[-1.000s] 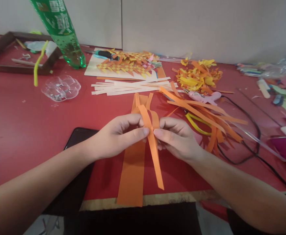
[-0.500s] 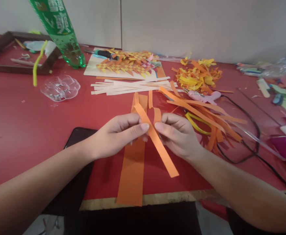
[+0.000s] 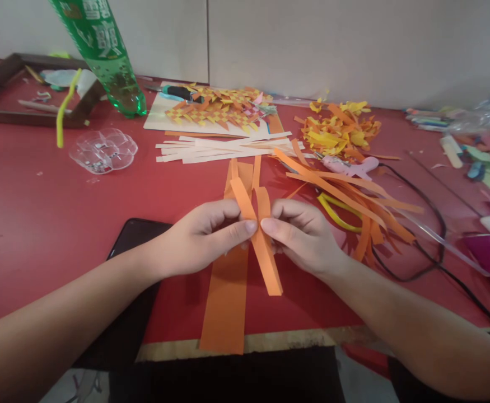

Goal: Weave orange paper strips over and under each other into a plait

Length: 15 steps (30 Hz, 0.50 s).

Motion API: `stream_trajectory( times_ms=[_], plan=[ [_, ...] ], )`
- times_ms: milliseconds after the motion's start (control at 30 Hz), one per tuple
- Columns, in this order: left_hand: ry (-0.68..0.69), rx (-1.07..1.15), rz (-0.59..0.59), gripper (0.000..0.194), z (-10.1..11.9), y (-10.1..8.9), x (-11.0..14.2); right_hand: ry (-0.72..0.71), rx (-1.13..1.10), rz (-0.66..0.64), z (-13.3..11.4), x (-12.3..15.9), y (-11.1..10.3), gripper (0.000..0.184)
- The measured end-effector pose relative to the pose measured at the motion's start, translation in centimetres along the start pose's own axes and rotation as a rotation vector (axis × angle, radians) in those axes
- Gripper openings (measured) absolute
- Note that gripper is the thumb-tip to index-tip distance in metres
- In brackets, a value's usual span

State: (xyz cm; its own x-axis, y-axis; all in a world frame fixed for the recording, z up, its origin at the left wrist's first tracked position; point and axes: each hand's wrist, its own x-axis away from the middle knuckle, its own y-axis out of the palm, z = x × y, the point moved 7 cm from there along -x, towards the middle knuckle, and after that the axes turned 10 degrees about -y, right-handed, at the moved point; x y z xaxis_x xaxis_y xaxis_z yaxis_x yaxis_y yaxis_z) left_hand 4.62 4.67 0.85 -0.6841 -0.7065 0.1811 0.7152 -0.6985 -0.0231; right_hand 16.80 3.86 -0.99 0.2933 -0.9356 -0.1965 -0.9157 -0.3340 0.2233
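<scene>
My left hand (image 3: 205,238) and my right hand (image 3: 303,235) meet at the middle of the red table (image 3: 38,207), both pinched on a narrow orange paper strip (image 3: 265,254) that crosses other orange strips. The strip's free end hangs down to the right of a wide orange paper band (image 3: 225,302) lying flat toward the table's front edge. More thin orange strips (image 3: 245,173) stick up behind my fingers.
A black phone (image 3: 133,238) lies under my left forearm. Behind are white paper strips (image 3: 223,148), a woven paper mat (image 3: 217,109), a green bottle (image 3: 106,56), a clear plastic tray (image 3: 104,150), a pile of orange strips (image 3: 354,196), yellow-orange scraps (image 3: 339,131), a glue gun (image 3: 351,166) and its black cable (image 3: 432,246).
The narrow strip's free end swung out to the right, then came back toward the wide band and now hangs shorter. Both hands stayed pinched together in the same place.
</scene>
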Motion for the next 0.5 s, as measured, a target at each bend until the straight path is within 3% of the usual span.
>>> stream_trajectory(
  times_ms=[100, 200, 267, 367, 500],
  plan=[
    [-0.042, 0.046, 0.037, 0.019, -0.4, -0.3, 0.1, -0.020, 0.020, 0.037, -0.2, -0.1, -0.3, 0.028],
    [-0.117, 0.097, 0.072, 0.031, -1.0, -0.6, 0.2, -0.023, 0.010, 0.071, -0.3, -0.2, -0.4, 0.028],
    [-0.140, 0.106, 0.041, 0.037, -1.0, -0.4, 0.2, -0.022, -0.002, 0.087, -0.3, -0.3, -0.4, 0.029],
    [-0.116, 0.079, -0.044, 0.032, -0.6, 0.4, 0.1, 0.012, 0.004, 0.092, 0.0, -0.3, -0.4, 0.028],
    [-0.079, 0.057, 0.003, 0.023, -0.4, 0.2, -0.1, 0.044, 0.013, 0.093, 0.5, 0.1, -0.8, 0.027]
  ],
)
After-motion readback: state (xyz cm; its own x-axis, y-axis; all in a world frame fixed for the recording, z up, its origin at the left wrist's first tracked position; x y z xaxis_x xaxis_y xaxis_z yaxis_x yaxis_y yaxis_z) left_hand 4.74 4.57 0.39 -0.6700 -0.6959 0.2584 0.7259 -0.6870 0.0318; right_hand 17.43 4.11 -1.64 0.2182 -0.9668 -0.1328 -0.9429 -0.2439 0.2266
